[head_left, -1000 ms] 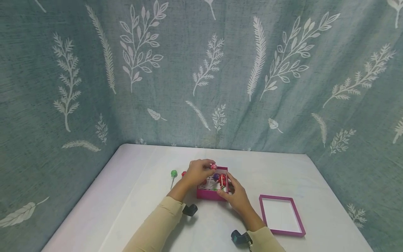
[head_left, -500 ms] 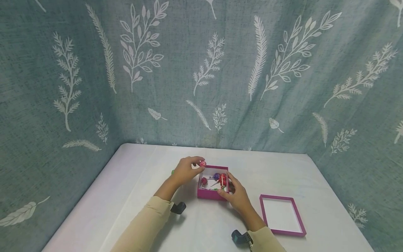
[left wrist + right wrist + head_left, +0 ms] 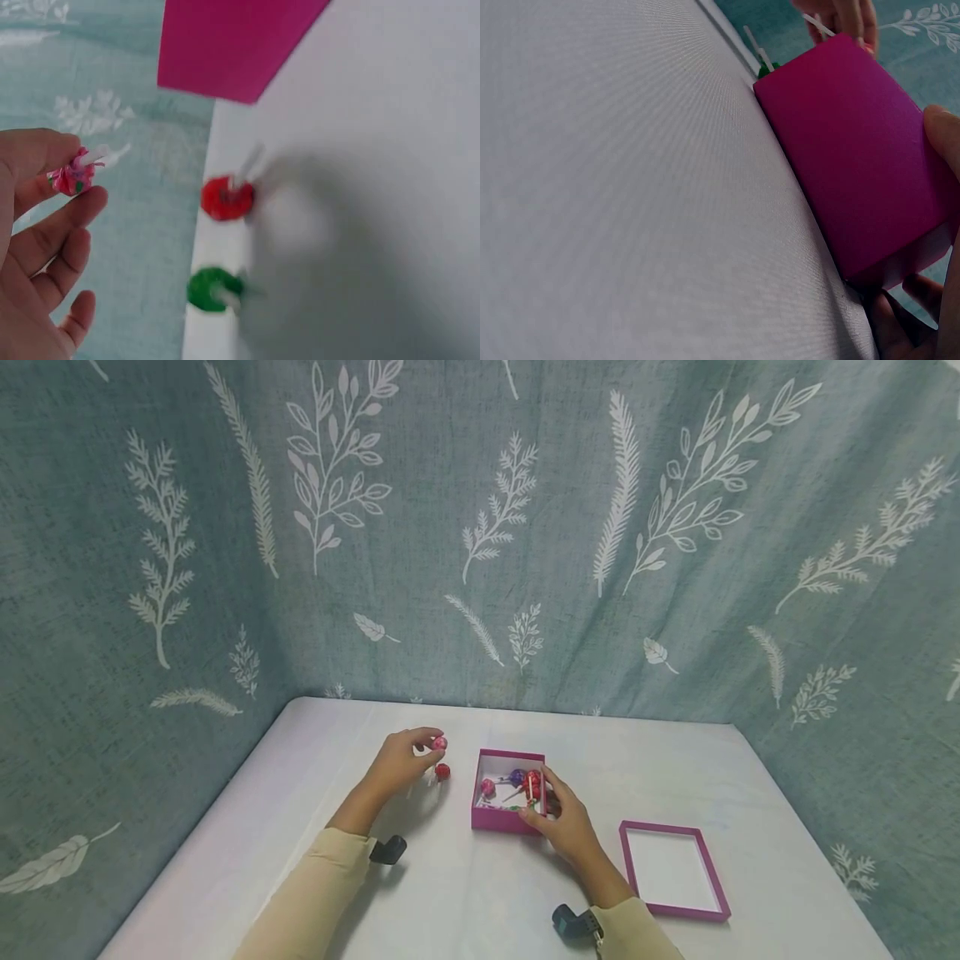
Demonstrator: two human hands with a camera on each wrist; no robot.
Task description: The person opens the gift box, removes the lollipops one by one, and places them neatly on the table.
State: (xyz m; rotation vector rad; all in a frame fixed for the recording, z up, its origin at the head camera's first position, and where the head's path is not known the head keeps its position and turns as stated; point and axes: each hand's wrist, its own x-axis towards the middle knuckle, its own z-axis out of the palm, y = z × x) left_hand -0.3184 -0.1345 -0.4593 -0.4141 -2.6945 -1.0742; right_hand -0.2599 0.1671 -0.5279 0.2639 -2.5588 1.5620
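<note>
We find the pink lollipop (image 3: 73,176) raised above the surface (image 3: 450,893), left of the magenta box (image 3: 504,819), pinched by its round head between the thumb and fingers of the left hand (image 3: 400,763); the remaining fingers are loosely bent. In the left wrist view, we see its pale stick run rightward and slightly up, away from the palm. We cannot judge the full long axis, since the stick looks foreshortened and fades into the cloth behind.

Near that hand, the red lollipop (image 3: 227,199) and green lollipop (image 3: 214,289) lie side by side, both blurred; from the head view, the hand covers the green head.

The open box holds a pink candy (image 3: 488,787), a purple candy (image 3: 517,777) and overlapping red candies (image 3: 533,779); their exact count we cannot make out. The right hand (image 3: 567,824) grips the box's right side, thumb at the front corner, though the right wrist view cuts that hand off. Farther right lies the lid (image 3: 673,872), and the patterned curtain (image 3: 420,577) stands behind.
</note>
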